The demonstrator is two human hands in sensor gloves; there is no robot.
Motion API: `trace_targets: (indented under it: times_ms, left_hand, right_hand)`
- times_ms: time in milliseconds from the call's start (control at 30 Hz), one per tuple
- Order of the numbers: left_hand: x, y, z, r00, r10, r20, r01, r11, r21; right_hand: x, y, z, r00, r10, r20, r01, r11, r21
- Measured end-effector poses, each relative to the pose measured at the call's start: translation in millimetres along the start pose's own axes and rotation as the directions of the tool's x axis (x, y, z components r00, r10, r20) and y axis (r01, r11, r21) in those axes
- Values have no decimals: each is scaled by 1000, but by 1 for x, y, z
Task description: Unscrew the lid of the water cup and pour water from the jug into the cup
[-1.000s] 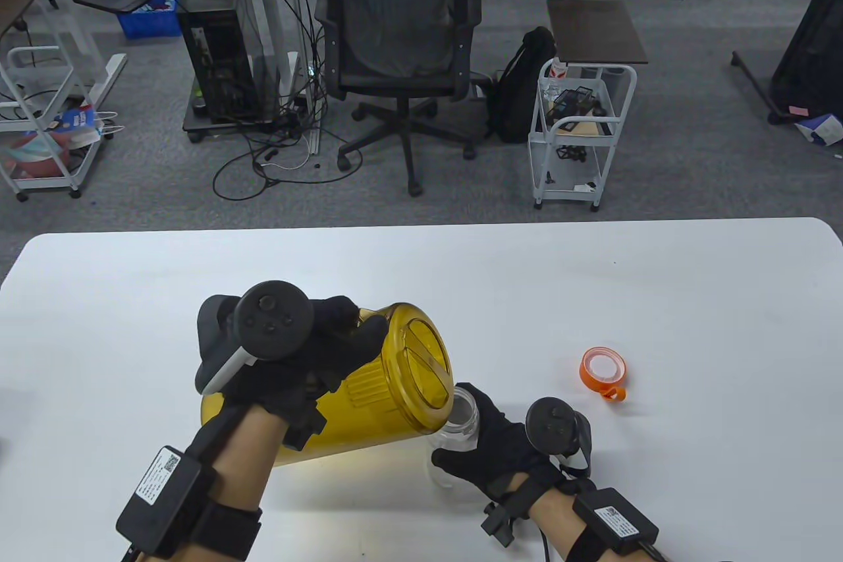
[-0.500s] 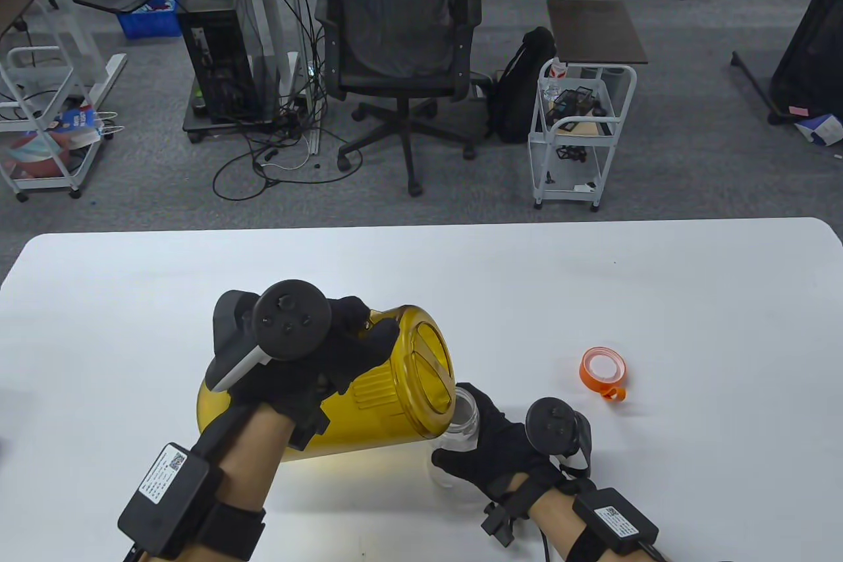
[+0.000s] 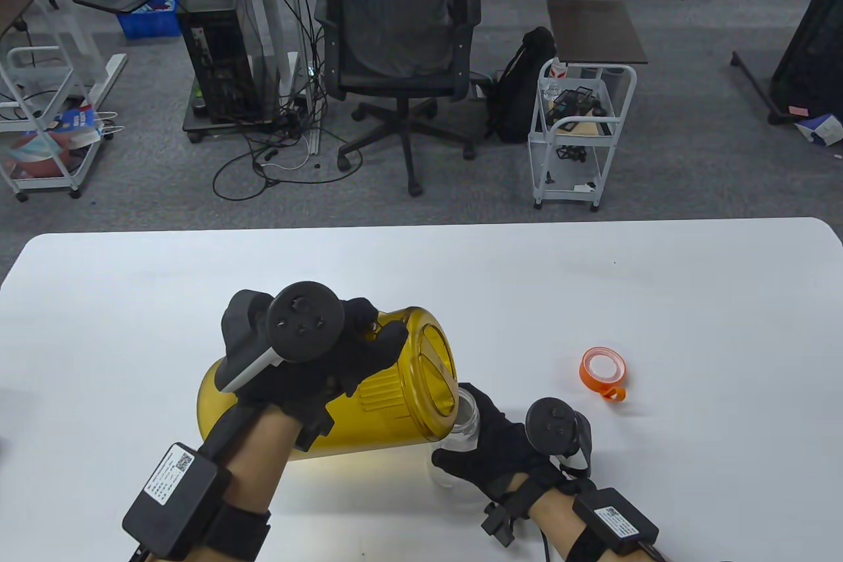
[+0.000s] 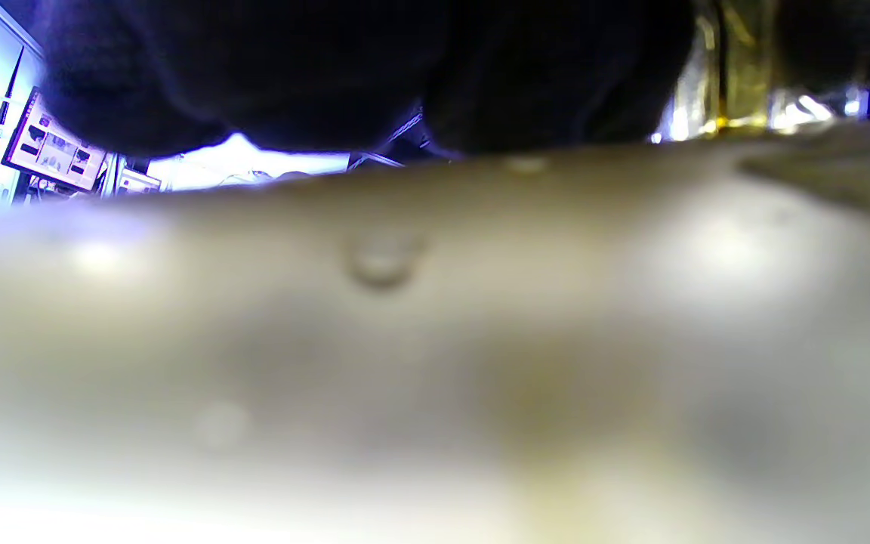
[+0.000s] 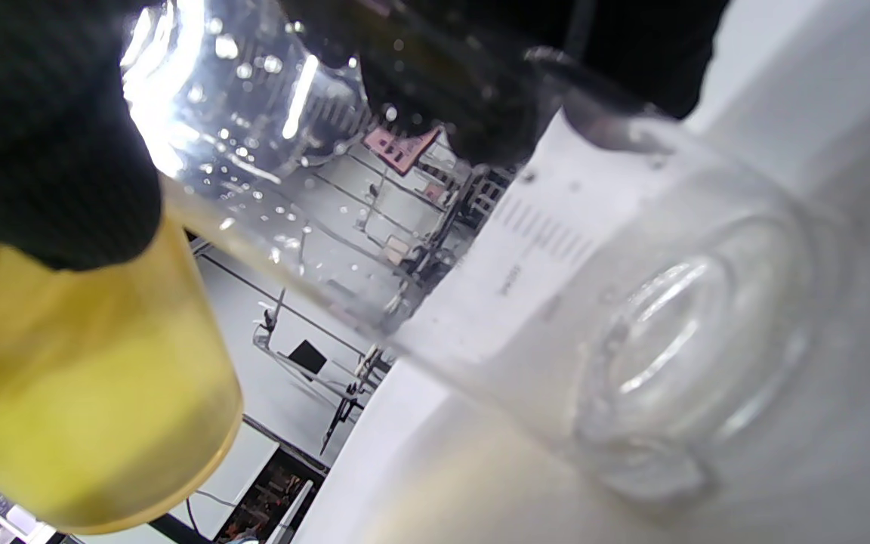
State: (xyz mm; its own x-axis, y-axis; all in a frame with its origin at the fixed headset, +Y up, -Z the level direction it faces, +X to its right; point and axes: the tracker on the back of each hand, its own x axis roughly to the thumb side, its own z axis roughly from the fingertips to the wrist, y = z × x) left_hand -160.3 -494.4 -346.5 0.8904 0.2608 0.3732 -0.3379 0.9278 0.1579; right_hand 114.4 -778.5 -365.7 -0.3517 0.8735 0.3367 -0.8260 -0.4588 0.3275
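Counter (image 3: 593, 285), white and wide, carries everything here. The jug (image 3: 388, 404), amber and see-through, is the biggest thing on it: it is tipped far over toward the right, nearly on its side, with its lidded top end pointing right and its lower rim right over the mouth of the cup (image 3: 461, 430). The left hand (image 3: 329, 364) grips the jug from above, fingers curled over its upper side near the top end, a black tracker on the back of the hand. In the left wrist view the jug wall (image 4: 435, 340) fills almost the whole frame as a blur, with the dark glove at the top edge.

The cup, clear plastic, stands upright on the counter just below the jug's rim. The right hand (image 3: 500, 450) wraps around the cup's right side, fingers curled round its wall. In the right wrist view the cup (image 5: 631, 302) shows a printed scale on its side and droplets on the inside wall; how much water it holds cannot be told.

The lid (image 3: 603, 372), orange with a small loop, lies flat on the counter, off the cup and well to its right.
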Motion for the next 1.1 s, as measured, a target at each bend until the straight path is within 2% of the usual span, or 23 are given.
trace_targets:
  times_ms: [1100]
  left_hand:
    - [21, 2, -7, 997, -70, 22, 71, 997, -20]
  right_hand:
    - [0, 0, 0, 1000, 9, 0, -9, 1000, -1]
